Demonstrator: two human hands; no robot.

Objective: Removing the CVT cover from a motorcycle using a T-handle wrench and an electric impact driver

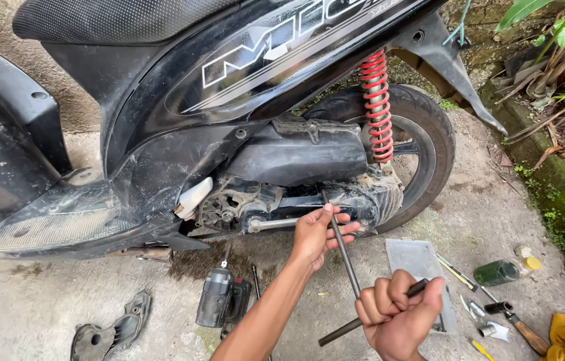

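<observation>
Fingers of my right hand (396, 317) are wrapped tight around the crossbar of a long dark steel T-handle wrench (344, 251). Farther up, my left hand (319, 234) loosely pinches its shaft near the black scooter's grimy engine case (362, 197); I'd keep that shaft square to the bolt while turning, under the red coil shock (377, 107).

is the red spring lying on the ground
No, the red spring stands mounted on the scooter beside the rear wheel.
</observation>
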